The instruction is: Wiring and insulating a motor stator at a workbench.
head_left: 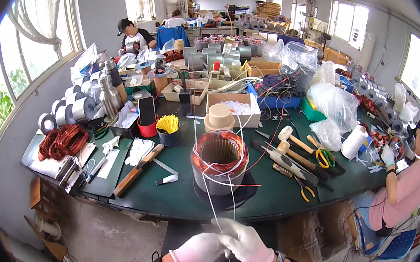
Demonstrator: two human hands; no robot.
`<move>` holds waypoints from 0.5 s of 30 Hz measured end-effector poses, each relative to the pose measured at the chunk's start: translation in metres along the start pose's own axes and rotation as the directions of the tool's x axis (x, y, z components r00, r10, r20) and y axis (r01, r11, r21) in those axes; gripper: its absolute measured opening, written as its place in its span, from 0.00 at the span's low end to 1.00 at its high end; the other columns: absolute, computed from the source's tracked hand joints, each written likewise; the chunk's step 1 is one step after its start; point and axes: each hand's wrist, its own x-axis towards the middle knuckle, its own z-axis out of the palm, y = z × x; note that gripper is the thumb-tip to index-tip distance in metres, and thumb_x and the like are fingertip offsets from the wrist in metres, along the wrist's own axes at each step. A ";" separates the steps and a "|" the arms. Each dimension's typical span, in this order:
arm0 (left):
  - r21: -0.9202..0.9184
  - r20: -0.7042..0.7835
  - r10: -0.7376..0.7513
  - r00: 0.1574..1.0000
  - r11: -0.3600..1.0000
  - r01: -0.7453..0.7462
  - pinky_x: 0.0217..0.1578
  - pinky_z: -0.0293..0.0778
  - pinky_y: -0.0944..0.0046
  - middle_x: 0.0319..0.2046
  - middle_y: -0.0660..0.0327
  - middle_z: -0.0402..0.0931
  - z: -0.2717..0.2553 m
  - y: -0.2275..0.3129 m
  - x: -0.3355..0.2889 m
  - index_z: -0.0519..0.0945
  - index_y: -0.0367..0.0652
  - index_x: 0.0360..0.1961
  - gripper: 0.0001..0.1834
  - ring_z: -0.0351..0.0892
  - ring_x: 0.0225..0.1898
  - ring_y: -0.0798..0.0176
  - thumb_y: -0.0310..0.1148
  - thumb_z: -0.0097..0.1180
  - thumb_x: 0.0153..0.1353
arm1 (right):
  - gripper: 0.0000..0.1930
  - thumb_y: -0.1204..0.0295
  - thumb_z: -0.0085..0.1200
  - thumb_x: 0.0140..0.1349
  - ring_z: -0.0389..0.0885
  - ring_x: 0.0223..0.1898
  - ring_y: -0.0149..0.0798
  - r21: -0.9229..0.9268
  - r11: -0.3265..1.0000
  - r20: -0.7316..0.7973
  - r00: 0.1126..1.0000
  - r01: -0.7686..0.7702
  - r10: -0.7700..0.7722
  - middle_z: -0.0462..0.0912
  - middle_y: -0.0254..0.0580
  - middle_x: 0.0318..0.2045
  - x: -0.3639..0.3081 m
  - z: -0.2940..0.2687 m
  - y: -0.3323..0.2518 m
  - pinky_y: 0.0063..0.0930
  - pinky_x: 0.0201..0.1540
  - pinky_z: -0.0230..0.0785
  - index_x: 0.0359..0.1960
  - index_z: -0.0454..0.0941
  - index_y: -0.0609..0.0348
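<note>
A motor stator (217, 175) stands upright on a dark round pad at the table's front edge. Copper windings (203, 148) ring its top, with white, red and pale leads coming off. A white cord (211, 201) runs from the windings down toward me in two strands that meet at my hands. My left hand (198, 251), in a white glove, is closed around the cord. My right hand (248, 245), also gloved, presses against the left with curled fingers, slightly blurred, and is closed on the cord too. The cord's tail hangs below them.
Right of the stator lie mallets (298, 143), scissors (325, 157) and pliers (305, 189). To its left are a wooden stick (138, 170), a cup of yellow strips (168, 131) and copper coils (63, 144). A co-worker (398, 186) sits at the right.
</note>
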 end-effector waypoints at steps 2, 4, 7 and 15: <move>-0.015 -0.271 -0.062 0.960 0.998 0.060 0.50 0.82 0.58 0.42 0.53 0.87 -0.016 -0.009 0.004 0.85 0.36 0.50 0.12 0.87 0.46 0.52 0.21 0.55 0.67 | 0.21 0.73 0.57 0.69 0.87 0.26 0.45 -0.664 0.621 -0.011 0.825 0.417 -0.565 0.87 0.48 0.36 -0.006 0.012 0.018 0.31 0.28 0.77 0.63 0.77 0.60; -0.420 -0.274 -0.338 0.900 0.884 0.204 0.57 0.80 0.58 0.48 0.53 0.86 -0.036 -0.012 0.012 0.79 0.32 0.60 0.16 0.86 0.53 0.57 0.24 0.50 0.74 | 0.16 0.72 0.57 0.67 0.87 0.26 0.45 -0.827 0.437 0.132 0.879 0.352 -0.457 0.85 0.40 0.29 -0.013 0.014 0.033 0.37 0.26 0.78 0.57 0.80 0.57; -0.846 -0.285 -0.354 0.891 0.530 -0.059 0.52 0.80 0.62 0.50 0.51 0.82 -0.052 -0.004 0.035 0.70 0.32 0.67 0.21 0.84 0.49 0.61 0.34 0.49 0.80 | 0.13 0.70 0.55 0.67 0.86 0.25 0.45 -0.922 0.270 0.240 0.957 0.277 -0.160 0.81 0.38 0.25 -0.010 0.012 0.052 0.37 0.24 0.77 0.51 0.80 0.55; -0.598 -0.567 -0.450 0.690 0.801 0.032 0.28 0.67 0.74 0.25 0.67 0.76 -0.037 0.008 0.027 0.82 0.33 0.42 0.09 0.70 0.26 0.77 0.26 0.51 0.74 | 0.24 0.65 0.64 0.67 0.89 0.35 0.43 -0.687 0.667 -0.054 0.895 0.288 -0.443 0.87 0.46 0.48 0.005 -0.015 0.027 0.35 0.38 0.81 0.62 0.77 0.60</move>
